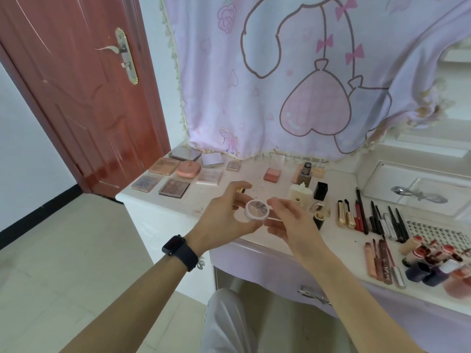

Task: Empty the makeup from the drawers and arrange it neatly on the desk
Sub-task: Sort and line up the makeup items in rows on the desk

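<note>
Bare forearms reach out over a knee in pale trousers (229, 322). The left hand (224, 217), a dark watch (179, 252) on its wrist, curls its fingers around a round white compact (257, 209), held above the tabletop (211, 197) near its curved front edge. The right hand (288, 222) pinches the compact's right rim, perhaps by a clear lid. Open surface lies just behind the hands. Eyeshadow palettes (175, 171) fill the back left corner; bottles (304, 174), a row of pencils (374, 215) and lipsticks (433, 258) crowd the right. A pink cloth (280, 72) hangs behind.
</note>
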`<action>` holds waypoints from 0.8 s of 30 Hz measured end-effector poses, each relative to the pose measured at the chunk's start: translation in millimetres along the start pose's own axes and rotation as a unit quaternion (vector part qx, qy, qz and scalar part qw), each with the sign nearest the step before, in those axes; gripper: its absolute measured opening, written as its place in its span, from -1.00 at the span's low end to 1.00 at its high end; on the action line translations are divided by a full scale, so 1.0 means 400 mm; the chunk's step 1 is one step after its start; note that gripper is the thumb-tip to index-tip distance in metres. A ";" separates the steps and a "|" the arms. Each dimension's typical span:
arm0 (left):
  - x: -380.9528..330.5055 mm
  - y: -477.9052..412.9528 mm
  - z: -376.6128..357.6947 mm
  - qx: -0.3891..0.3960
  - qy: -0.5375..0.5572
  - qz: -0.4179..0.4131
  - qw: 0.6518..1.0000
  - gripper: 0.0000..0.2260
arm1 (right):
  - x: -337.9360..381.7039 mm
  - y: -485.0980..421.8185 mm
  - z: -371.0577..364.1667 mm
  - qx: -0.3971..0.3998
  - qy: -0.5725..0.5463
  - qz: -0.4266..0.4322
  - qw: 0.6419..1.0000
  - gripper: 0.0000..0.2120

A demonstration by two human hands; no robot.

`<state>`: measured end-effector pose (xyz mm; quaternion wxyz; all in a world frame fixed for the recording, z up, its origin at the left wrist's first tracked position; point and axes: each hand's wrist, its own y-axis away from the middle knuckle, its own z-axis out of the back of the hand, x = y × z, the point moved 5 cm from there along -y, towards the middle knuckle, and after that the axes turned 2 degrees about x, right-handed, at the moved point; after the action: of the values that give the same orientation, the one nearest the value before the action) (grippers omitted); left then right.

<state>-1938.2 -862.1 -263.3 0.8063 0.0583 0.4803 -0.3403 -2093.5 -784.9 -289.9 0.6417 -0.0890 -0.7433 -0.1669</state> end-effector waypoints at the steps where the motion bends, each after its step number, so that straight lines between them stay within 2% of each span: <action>1: -0.016 0.000 -0.015 0.014 -0.015 -0.014 1.000 -0.36 | 0.003 0.003 0.009 -0.004 -0.004 -0.001 1.000 -0.81; 3: -0.038 0.003 -0.036 0.018 -0.034 -0.033 0.999 -0.37 | -0.001 0.013 0.029 0.000 -0.037 -0.013 0.999 -0.84; 7: -0.054 0.013 -0.064 -0.012 -0.022 -0.029 0.999 -0.48 | -0.013 0.041 0.059 0.039 -0.196 -0.082 0.976 -0.85; 9: -0.060 0.016 -0.081 -0.011 -0.016 -0.029 0.999 -0.55 | -0.019 0.049 0.072 0.047 -0.209 -0.098 0.972 -0.85; 13: -0.064 0.015 -0.098 -0.002 -0.048 -0.044 0.998 -0.53 | -0.025 0.052 0.101 0.035 -0.123 -0.088 0.988 -0.80; 16: -0.062 0.011 -0.105 0.008 -0.087 -0.051 0.995 -0.53 | -0.019 0.059 0.110 0.053 -0.051 -0.071 0.995 -0.65; 20: -0.058 0.020 -0.132 0.019 -0.136 -0.071 0.988 -0.56 | -0.003 0.072 0.111 0.051 0.079 -0.018 0.995 -0.58; 24: -0.040 0.045 -0.177 -0.026 -0.135 -0.111 0.984 -0.49 | 0.007 0.075 0.082 0.037 0.133 0.008 0.990 -0.55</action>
<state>-1984.4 -810.8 -292.1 0.8223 -0.0628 0.3794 -0.4194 -2114.0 -745.6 -287.2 0.7387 -0.0481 -0.6565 -0.1449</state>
